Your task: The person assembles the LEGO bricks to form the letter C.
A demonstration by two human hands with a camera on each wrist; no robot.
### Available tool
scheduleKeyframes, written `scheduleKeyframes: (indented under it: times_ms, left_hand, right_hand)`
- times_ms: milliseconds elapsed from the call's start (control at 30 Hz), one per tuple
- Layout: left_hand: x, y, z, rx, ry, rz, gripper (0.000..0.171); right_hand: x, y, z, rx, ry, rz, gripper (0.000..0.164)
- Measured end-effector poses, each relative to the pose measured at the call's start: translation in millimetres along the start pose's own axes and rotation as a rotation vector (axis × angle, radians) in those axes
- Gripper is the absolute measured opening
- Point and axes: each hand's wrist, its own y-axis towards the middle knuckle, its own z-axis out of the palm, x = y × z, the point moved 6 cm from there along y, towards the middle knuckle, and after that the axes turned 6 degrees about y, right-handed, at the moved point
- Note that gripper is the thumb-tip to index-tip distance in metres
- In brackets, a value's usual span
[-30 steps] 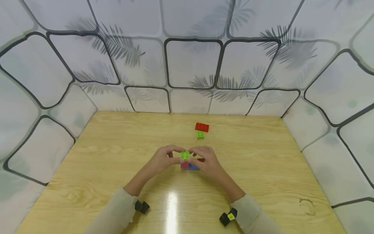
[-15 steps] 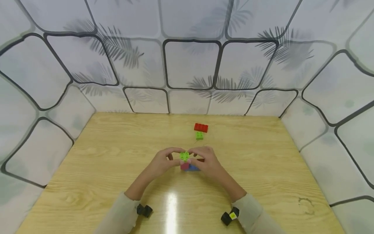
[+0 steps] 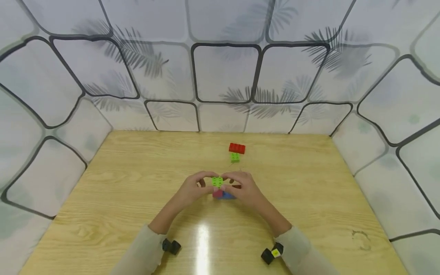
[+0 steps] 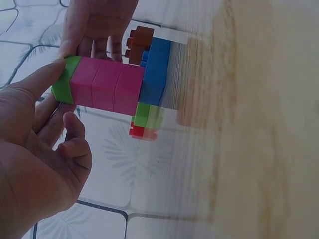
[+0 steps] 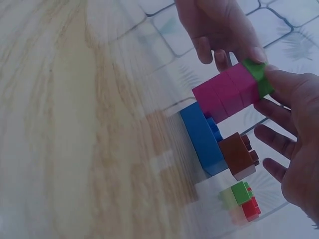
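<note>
A light green brick [image 3: 217,181] sits at the top of a stack of pink bricks [image 4: 104,84], touching the uppermost one; whether it is pressed fully down I cannot tell. My left hand [image 3: 192,189] pinches this green brick between thumb and fingers from the left. From the opposite side my right hand [image 3: 245,189] pinches the same brick. The stack rises from one end of a long blue brick [image 4: 155,72] lying on the table. On the blue brick's other end stands a brown brick [image 5: 238,154], mostly hidden by my right hand in the head view.
Farther back on the wooden table [image 3: 137,160] lie a loose green brick [image 3: 235,157] and a red brick [image 3: 237,148] just behind it. A patterned pale wall [image 3: 227,76] borders the table's back and sides.
</note>
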Motion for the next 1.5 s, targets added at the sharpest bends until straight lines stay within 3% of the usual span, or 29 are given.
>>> scheduleKeyframes:
  times_ms: [233,500,733,1100,1500]
  left_hand:
    - [2.5,-1.1,-4.6,-0.004,0.009,0.005,0.042]
    - [2.6,-2.6,-5.6,-0.010,0.007,0.014,0.048]
    - [1.7,-1.9,-8.9,-0.013,0.023,0.015,0.045]
    - [1.4,0.5,-12.3,-0.015,0.036,0.023,0.044]
    - [4.8,0.4,-12.4,-0.023,0.004,0.015,0.040]
  right_hand:
    - [-0.7,6.4,-11.1,-0.037,-0.044,0.027,0.045]
    - [-13.8,32.9,-59.2,-0.123,-0.131,-0.023,0.044]
    - [-39.6,63.1,-89.4,-0.157,-0.221,0.019,0.046]
    - [-71.6,85.4,-98.6,-0.119,-0.258,0.115,0.050]
    - [-88.2,98.7,-96.4,-0.078,-0.263,0.119,0.055]
